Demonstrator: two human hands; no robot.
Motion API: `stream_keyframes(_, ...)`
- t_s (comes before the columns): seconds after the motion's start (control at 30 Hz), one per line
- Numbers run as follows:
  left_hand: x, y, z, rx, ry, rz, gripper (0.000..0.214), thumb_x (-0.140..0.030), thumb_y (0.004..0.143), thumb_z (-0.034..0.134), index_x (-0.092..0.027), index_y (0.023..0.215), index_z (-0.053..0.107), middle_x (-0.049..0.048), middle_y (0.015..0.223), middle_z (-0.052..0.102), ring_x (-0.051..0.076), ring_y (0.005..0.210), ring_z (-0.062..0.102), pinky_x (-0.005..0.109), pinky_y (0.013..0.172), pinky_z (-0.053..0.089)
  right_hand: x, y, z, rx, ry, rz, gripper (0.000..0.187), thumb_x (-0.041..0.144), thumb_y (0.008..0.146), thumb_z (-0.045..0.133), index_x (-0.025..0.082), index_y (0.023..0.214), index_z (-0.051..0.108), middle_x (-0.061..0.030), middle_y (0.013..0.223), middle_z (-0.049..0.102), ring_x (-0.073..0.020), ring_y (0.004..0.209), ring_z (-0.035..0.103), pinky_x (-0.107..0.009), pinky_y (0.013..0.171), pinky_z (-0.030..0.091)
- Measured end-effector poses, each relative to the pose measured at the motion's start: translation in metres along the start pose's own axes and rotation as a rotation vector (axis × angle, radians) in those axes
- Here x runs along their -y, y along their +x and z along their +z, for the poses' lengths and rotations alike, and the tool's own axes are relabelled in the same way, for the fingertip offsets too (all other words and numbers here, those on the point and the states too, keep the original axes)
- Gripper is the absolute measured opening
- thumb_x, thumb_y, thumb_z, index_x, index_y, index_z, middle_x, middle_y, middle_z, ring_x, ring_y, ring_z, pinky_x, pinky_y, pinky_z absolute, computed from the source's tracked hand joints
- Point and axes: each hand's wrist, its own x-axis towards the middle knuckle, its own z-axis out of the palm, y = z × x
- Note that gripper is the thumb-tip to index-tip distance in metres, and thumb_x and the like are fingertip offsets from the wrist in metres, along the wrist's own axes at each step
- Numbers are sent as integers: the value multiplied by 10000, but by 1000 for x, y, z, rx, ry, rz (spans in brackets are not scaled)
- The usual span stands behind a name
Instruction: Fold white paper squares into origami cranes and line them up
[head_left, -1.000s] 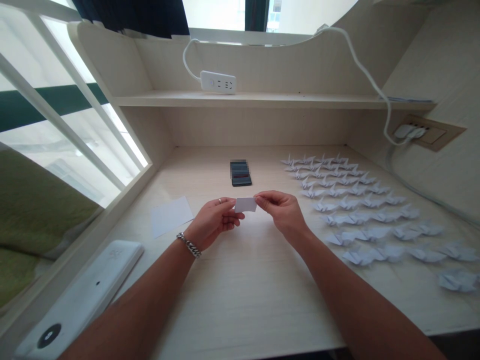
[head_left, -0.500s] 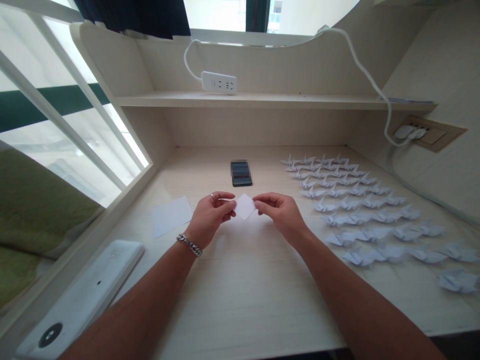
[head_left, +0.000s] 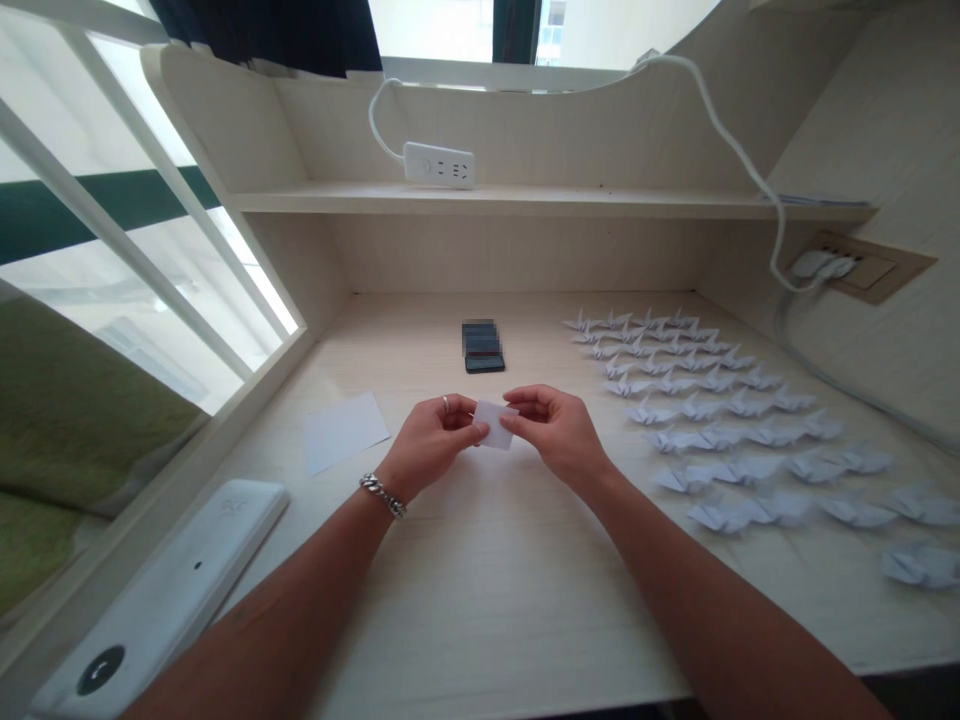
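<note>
A small white square of folded paper (head_left: 494,426) is held up between my two hands, above the middle of the desk. My left hand (head_left: 435,437), with a ring and a chain bracelet, pinches its left edge between thumb and fingers. On the opposite side, my right hand (head_left: 559,428) grips the right edge the same way, thumb in front. Rows of white folded paper cranes (head_left: 697,380) stand on the desk to the right. Flat white paper sheets (head_left: 345,432) lie left of my left hand.
Beyond my hands lies a dark phone-like object (head_left: 484,347), partly pixelated. A long white device (head_left: 165,590) rests along the desk's left side. On the shelf (head_left: 517,200) sits a white power strip (head_left: 439,165). A white cable (head_left: 739,150) hangs down to a wall socket (head_left: 862,267).
The folded paper has turned from a diamond pose to a nearly upright square. My hands have come closer together, and both thumbs now lie over its face.
</note>
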Motion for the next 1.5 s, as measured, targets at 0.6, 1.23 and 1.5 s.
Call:
stream_keyframes(0.6,-3,-3,1,-39,5,39,201,-314,682,752,-141,764,688,23,677,658,121,596,558,251,566,421,0,-4,6,17,46,54,332,304,654,789,151,924,670,-47,770,703,-184,731,657,-305,677,529)
stream_keyframes(1.23,-9,-3,-1,10,-2,8,199,-275,685,737,-112,772,662,-10,583,600,95,533,526,226,517,432,7,-5,8,47,193,257,353,373,547,841,138,779,717,-28,685,695,-137,598,614,-263,535,509)
stream_keyframes(1.5,-7,-3,-5,57,35,22,212,-272,685,741,-108,796,664,10,616,626,104,550,539,234,532,436,7,-6,7,95,183,235,297,354,588,822,137,770,733,-32,691,696,-134,616,618,-252,553,511)
